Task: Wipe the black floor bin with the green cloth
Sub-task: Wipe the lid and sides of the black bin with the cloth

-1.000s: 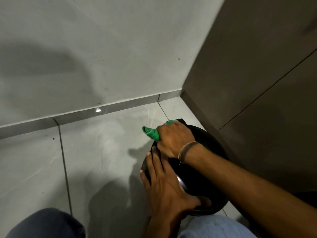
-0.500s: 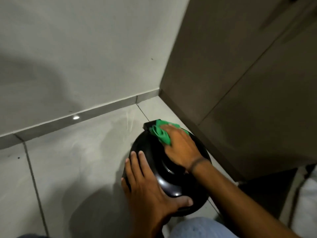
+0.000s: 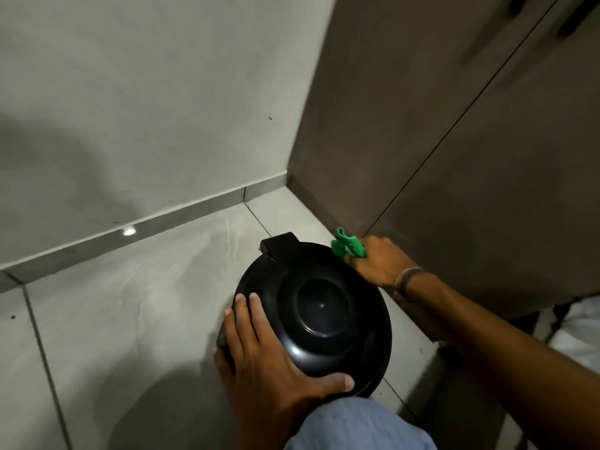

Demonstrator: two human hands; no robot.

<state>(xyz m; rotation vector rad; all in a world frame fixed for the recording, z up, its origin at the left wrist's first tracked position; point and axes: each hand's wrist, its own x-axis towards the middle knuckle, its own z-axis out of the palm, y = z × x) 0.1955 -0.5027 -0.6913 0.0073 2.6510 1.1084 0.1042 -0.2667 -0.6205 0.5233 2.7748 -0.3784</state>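
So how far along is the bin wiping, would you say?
Midway, I'd guess. The round black plastic floor bin shows a glossy lid, so the top looks wiped. In hand: the right hand presses the crumpled green cloth at the far rim while the left hand steadies it. The sides, hidden here, probably remain.

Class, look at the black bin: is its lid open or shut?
Shut. The domed lid lies flat over the black bin, covering its mouth, with the left hand pressed on its rim.

Black bin and green cloth in a floor corner

Round glossy black floor bin point(image 3: 319, 306), domed lid shut, hinge tab at far side; bunched green cloth point(image 3: 346, 247) against its far-right rim.
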